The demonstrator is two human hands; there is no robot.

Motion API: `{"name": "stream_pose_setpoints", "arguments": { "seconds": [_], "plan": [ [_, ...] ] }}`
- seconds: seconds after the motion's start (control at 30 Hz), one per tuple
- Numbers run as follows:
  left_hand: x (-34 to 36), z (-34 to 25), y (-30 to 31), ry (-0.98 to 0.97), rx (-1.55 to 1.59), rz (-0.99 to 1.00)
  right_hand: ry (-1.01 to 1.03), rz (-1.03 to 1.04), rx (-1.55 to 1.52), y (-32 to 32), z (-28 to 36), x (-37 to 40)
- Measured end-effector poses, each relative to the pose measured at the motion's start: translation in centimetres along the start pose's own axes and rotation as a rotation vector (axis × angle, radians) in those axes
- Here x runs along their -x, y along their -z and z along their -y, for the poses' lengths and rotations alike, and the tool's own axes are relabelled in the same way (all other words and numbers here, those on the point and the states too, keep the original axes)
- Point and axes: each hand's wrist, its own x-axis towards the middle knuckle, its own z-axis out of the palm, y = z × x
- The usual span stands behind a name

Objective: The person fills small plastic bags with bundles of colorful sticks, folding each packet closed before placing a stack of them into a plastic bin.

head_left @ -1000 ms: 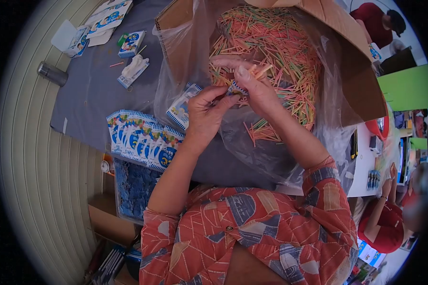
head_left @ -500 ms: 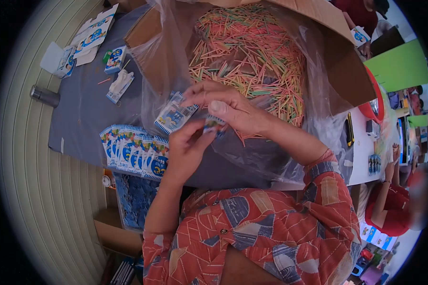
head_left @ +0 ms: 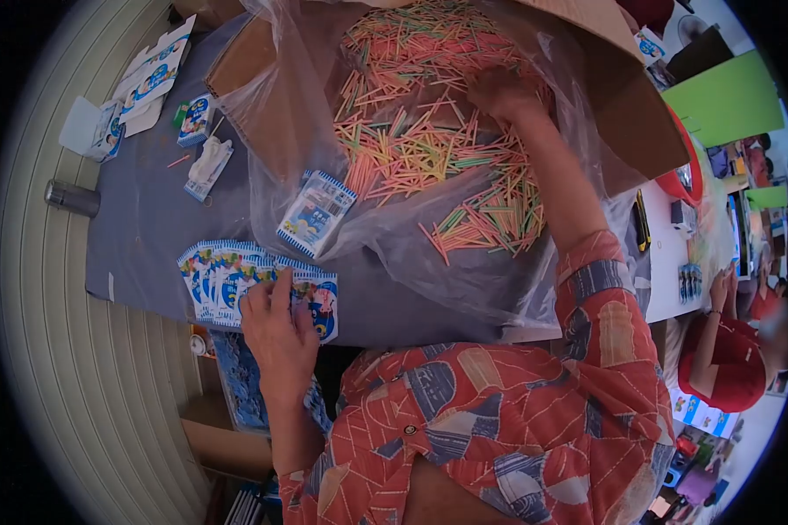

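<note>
Packing of candy sticks by hand, seen from the head. The left hand (head_left: 278, 337) rests on the right part of an overlapping row of packets (head_left: 223, 284) at the table's (head_left: 149, 227) near edge; its fingertips touch the packets, but whether they pinch one cannot be told. The right hand (head_left: 502, 92) reaches into the heap of sticks (head_left: 411, 144) in the lined box (head_left: 622, 114); its fingers are partly lost among them, so its grip cannot be judged. Further packets (head_left: 317, 217) lie beside the liner (head_left: 403, 249). Likely faults: a push of the left hand toward the body could tip packets over the edge, toward the bin (head_left: 236, 372) below; a tight squeeze could snap sticks; a low-swept right forearm could drag the nearer pile (head_left: 490, 219) off the liner.
</note>
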Motion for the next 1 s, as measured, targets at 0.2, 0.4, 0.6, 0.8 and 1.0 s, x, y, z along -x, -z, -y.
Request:
{"name": "stream_pose_setpoints", "arguments": {
  "seconds": [0.2,0.4,0.6,0.8,1.0],
  "plan": [
    [-6.5,-1.2,-0.7,-0.212,0.106,0.067,0.075,-0.064,0.088,-2.1,-0.9,-1.9],
    [-10.1,-1.9,-5.6,-0.234,-0.246,0.041,0.224,-0.486,0.286,-5.0,-2.6,-0.4],
    [-9.1,-2.0,-6.8,-0.273,-0.373,0.033,0.239,-0.381,0.014,-2.6,-3.2,1.1],
    [-9.0,-2.3,-5.8,-0.247,-0.228,0.09,0.318,-0.566,-0.383,-0.4,-4.3,1.2],
    [-9.9,-0.9,-4.5,-0.278,-0.052,0.095,0.099,-0.043,0.207,0.1,-1.6,6.6]
  ]
}}
